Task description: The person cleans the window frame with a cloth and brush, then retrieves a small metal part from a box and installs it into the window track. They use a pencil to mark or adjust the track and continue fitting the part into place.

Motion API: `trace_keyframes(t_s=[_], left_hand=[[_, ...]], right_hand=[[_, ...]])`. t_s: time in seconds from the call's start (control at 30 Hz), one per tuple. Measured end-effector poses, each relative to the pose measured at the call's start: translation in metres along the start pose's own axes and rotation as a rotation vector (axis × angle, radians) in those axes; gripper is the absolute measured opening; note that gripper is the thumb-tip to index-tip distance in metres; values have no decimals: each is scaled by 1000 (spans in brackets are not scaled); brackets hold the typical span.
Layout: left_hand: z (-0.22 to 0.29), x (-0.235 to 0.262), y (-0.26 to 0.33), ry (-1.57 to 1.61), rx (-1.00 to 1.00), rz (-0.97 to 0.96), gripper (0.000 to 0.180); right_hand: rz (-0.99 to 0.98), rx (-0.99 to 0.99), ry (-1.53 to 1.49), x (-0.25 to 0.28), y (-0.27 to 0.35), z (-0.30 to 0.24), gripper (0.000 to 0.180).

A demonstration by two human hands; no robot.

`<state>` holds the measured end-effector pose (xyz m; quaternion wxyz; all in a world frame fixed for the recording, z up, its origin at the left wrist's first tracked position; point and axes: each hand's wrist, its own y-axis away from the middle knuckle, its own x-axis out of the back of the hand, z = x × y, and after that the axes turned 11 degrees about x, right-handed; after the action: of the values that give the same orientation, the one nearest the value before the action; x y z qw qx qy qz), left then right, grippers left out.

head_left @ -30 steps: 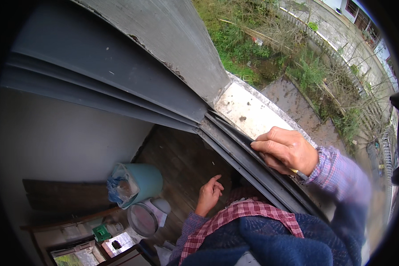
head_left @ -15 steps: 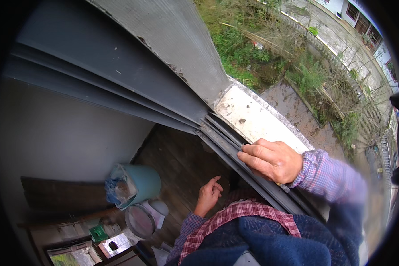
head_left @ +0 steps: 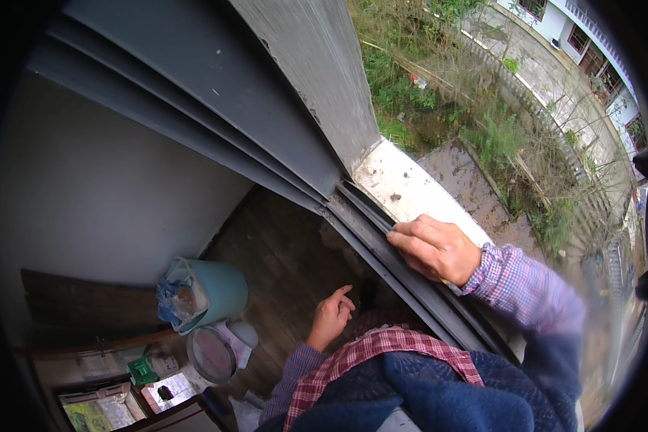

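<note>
My right hand (head_left: 439,248) is closed at the dark grey window track (head_left: 381,241), fingertips pressed down into its groove near the frame corner. A small yellowish bit shows under the palm; what the fingers hold, if anything, is hidden. Dirt specks lie on the white outer sill (head_left: 410,183) beside the track. Lower and to the left, my left hand (head_left: 329,317) hangs inside the room with nothing in it, index finger stretched out and the other fingers loosely bent. It touches nothing visible. A red checked apron (head_left: 389,342) covers my front.
Grey window frame panels (head_left: 216,93) rise at the upper left. Below stand a light blue bucket (head_left: 226,288) with a plastic bag in it and a round-rimmed container (head_left: 211,355) on the wooden floor. Outside lie plants (head_left: 497,137), a paved path and a white building.
The view has tilted somewhat, shifting the frame and room. My right hand stays at the track, its fingertips slightly nearer the frame corner. My left hand keeps about the same pose.
</note>
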<state>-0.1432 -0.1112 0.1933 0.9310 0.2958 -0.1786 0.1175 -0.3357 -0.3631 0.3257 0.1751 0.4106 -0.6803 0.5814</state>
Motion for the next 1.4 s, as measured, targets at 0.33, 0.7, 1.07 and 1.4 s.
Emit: trace_keyframes(t_s=[0.33, 0.7, 1.07, 1.4], left_hand=[[-4, -2, 2, 14, 7, 1, 46], [-2, 1, 3, 46, 15, 30, 41], [-2, 1, 4, 40, 3, 41, 40], [-1, 4, 8, 34, 17, 49, 45]], right_hand=[[26, -192, -130, 20, -4, -7, 32], [-47, 48, 33, 15, -2, -18, 38], [-146, -73, 114, -10, -8, -12, 37], [-23, -122, 15, 17, -4, -24, 33]])
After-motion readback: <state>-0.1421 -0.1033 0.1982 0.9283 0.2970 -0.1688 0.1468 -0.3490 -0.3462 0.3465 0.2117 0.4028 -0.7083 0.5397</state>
